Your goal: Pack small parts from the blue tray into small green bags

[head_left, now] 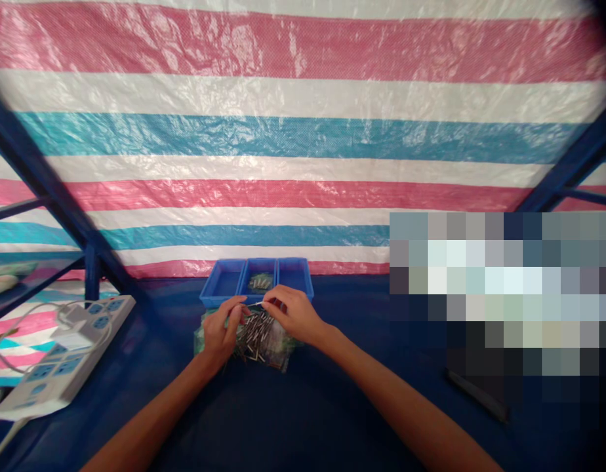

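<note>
Just in front of the blue tray [222, 280], my two hands meet over a pile of small metal pins [254, 337]. A thin, shiny, pin-like piece [254, 303] spans the gap between my fingertips. My left hand [220, 331] pinches its left end, and my right hand [296, 313] pinches the right end. Clear plastic bags [279, 351] lie under and around the pins, partly covered by my hands. In the tray's middle compartment sit several small pale pieces [260, 282], too small to make out.
A white power strip [86, 367] with plugs and cables lies at the left on the dark blue table [303, 419]. Blue metal frame bars [47, 190] slant along both sides. Behind hangs a striped tarp [303, 137]. A dark narrow bar [477, 396] lies right, beside a blurred-out area.
</note>
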Action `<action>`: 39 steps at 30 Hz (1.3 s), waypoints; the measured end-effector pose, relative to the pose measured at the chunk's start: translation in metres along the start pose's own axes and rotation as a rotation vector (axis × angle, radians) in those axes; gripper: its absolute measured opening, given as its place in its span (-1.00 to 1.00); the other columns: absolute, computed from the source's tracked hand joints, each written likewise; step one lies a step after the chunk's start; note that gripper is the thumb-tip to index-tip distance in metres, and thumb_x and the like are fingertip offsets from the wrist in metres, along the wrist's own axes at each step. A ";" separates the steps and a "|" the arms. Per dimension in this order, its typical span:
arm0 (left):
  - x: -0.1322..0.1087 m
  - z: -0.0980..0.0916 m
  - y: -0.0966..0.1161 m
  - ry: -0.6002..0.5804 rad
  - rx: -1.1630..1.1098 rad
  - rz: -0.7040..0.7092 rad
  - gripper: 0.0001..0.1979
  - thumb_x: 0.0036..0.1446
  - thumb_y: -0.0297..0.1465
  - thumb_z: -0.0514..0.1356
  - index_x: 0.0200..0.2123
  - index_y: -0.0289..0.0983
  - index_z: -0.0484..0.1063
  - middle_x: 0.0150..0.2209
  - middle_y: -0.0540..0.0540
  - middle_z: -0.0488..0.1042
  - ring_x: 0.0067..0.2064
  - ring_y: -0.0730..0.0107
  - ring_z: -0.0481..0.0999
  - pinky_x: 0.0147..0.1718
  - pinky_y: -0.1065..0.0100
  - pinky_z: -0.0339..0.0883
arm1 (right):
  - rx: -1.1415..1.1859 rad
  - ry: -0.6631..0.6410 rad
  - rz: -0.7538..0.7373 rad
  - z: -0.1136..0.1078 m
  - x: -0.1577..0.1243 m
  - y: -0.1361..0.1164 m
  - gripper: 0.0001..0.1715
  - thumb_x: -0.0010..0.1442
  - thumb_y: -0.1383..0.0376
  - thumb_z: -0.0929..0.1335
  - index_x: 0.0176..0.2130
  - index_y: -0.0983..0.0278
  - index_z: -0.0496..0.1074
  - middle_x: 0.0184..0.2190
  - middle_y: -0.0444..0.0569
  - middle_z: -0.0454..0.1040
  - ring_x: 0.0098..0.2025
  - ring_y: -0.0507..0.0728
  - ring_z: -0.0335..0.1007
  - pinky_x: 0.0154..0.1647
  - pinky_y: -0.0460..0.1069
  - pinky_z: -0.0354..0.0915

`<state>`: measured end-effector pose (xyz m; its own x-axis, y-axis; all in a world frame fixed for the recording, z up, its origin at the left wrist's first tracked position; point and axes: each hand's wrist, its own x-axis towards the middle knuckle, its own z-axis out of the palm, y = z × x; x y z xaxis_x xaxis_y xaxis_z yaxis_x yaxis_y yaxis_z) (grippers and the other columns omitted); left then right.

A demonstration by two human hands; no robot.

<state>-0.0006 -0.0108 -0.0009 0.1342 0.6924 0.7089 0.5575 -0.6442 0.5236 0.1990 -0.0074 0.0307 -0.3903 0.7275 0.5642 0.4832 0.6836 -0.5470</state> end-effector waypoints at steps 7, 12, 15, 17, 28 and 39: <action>0.000 -0.001 0.000 -0.011 -0.004 0.010 -0.76 0.25 -0.39 -0.03 -0.12 -0.27 0.39 -0.42 0.01 0.51 -0.49 0.53 0.45 -0.38 0.47 0.33 | -0.005 0.033 0.005 -0.003 0.000 -0.001 -0.86 0.26 0.28 0.26 -0.27 0.27 0.39 -0.39 -0.10 0.41 -0.40 0.01 0.30 -0.33 -0.10 0.21; 0.000 -0.001 0.001 -0.014 -0.005 -0.008 -0.75 0.26 -0.37 -0.03 -0.14 -0.28 0.39 -0.43 0.00 0.52 -0.49 0.51 0.45 -0.38 0.46 0.34 | -0.013 0.027 0.010 0.000 0.000 0.000 -0.85 0.26 0.28 0.26 -0.27 0.27 0.39 -0.39 -0.10 0.42 -0.40 0.01 0.30 -0.33 -0.10 0.21; 0.001 -0.002 0.003 -0.013 0.008 -0.003 -0.76 0.25 -0.37 -0.02 -0.13 -0.28 0.39 -0.43 0.00 0.52 -0.49 0.50 0.46 -0.38 0.46 0.34 | -0.013 0.022 0.008 0.000 0.000 0.000 -0.85 0.26 0.28 0.26 -0.27 0.27 0.40 -0.38 -0.10 0.42 -0.38 0.01 0.31 -0.33 -0.10 0.21; 0.002 -0.003 0.004 -0.018 0.029 0.005 -0.77 0.25 -0.37 0.00 -0.13 -0.27 0.39 -0.42 0.00 0.52 -0.48 0.50 0.47 -0.37 0.46 0.34 | -0.013 0.019 0.013 -0.001 0.000 0.001 -0.85 0.26 0.28 0.26 -0.27 0.27 0.40 -0.38 -0.09 0.42 -0.38 0.02 0.31 -0.32 -0.09 0.21; 0.006 0.000 0.007 -0.066 0.125 0.038 -0.80 0.20 -0.32 0.09 -0.28 -0.28 0.47 -0.38 -0.04 0.56 -0.43 0.45 0.51 -0.32 0.43 0.36 | -0.022 0.023 0.045 -0.007 -0.009 0.008 -0.83 0.26 0.27 0.26 -0.27 0.27 0.41 -0.38 -0.10 0.43 -0.39 0.01 0.31 -0.32 -0.09 0.21; 0.008 0.000 0.005 -0.107 0.147 0.053 -0.77 0.22 -0.31 0.06 -0.34 -0.28 0.46 -0.43 -0.03 0.53 -0.44 0.45 0.49 -0.36 0.44 0.33 | -0.006 0.032 0.031 -0.009 -0.006 0.007 -0.82 0.26 0.26 0.25 -0.28 0.28 0.41 -0.39 -0.09 0.43 -0.39 0.01 0.32 -0.33 -0.09 0.22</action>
<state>0.0033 -0.0088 0.0071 0.2483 0.6942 0.6756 0.6603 -0.6316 0.4063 0.2112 -0.0075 0.0294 -0.3499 0.7463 0.5662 0.4999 0.6599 -0.5610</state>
